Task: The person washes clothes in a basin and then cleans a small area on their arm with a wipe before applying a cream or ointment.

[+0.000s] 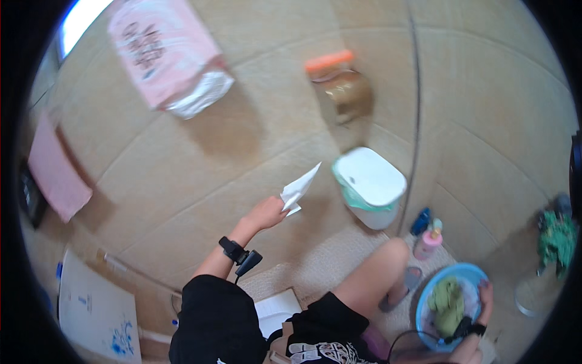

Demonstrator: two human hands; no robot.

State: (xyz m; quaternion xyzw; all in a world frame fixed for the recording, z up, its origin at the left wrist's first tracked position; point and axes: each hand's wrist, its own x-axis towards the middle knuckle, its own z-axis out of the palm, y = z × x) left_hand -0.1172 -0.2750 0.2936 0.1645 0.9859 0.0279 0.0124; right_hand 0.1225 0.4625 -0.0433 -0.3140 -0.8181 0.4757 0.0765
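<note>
My left hand (268, 213) reaches forward with a folded piece of white paper (300, 185), probably tissue, pinched in its fingers. Ahead and to its right stands a bin (372, 177) with a white lid and a green liner hanging out at the rim. My right hand (485, 298) is at the right rim of a light blue basin (422, 304), its fingers curled at the edge. A green cloth (445, 300) lies inside the basin in cloudy, sudsy-looking water. Black bands with small devices sit on both wrists.
Beside the basin stand a pink pump bottle (427, 245) and a blue bottle (422, 220). A pink tissue pack (168, 50) and a pink cloth (57, 170) are on the tiled wall. A white panel with blue print (97, 309) is at left; a green bundle (557, 245) is at right.
</note>
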